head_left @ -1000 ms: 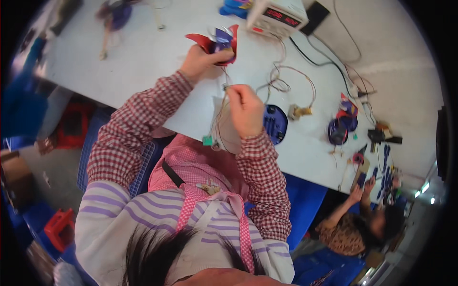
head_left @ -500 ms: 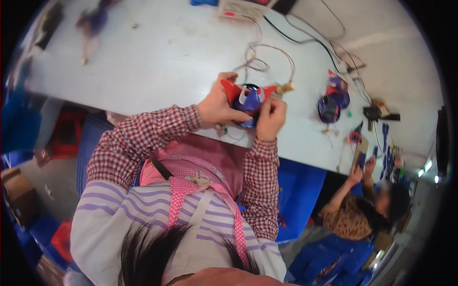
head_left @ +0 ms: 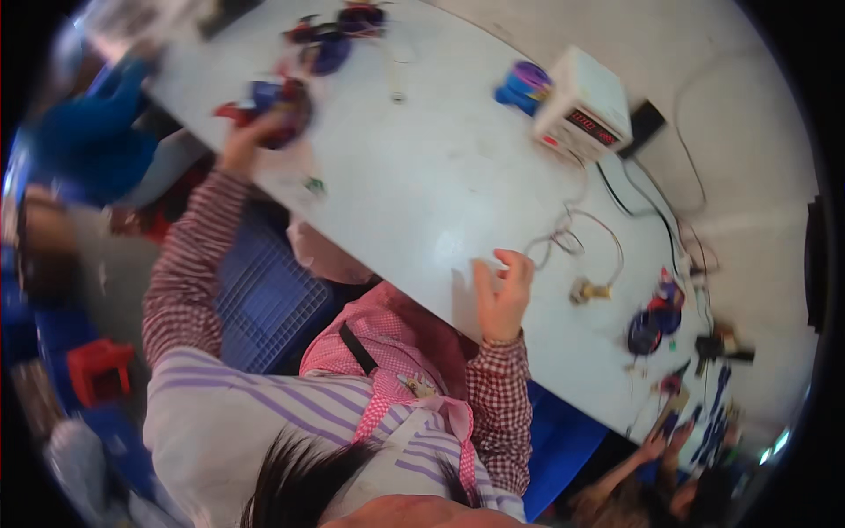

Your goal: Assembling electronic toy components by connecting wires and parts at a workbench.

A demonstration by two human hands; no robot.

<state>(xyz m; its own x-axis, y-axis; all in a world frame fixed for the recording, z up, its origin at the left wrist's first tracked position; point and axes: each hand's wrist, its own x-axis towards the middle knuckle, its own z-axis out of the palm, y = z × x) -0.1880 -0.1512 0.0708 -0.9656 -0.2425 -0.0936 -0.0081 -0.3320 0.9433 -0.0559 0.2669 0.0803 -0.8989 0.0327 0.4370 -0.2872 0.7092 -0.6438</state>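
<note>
Over the table's left part, my left hand (head_left: 249, 143) is closed on a purple-and-red rounded toy-like piece (head_left: 286, 114) with pointed red parts. Motion blurs both. I cannot tell whether the piece touches the tabletop. Above the table's near edge is my right hand (head_left: 502, 297), its thumb and fingers apart and nothing in it. To the right of that hand lies a small brass-coloured fitting (head_left: 588, 291) on thin looped wires. Just past my left hand are other dark purple-and-red pieces (head_left: 327, 48).
A white boxy instrument with a lit red display (head_left: 583, 110) stands at the far edge, beside a blue-purple object (head_left: 525, 86). More purple pieces (head_left: 647, 333) lie to the right, near a co-worker's hands (head_left: 656, 446). Below the table is a blue crate (head_left: 264, 299).
My left hand has carried the purple-and-red piece away to the left. My right hand has let go of it and opened. The view has swung left.
</note>
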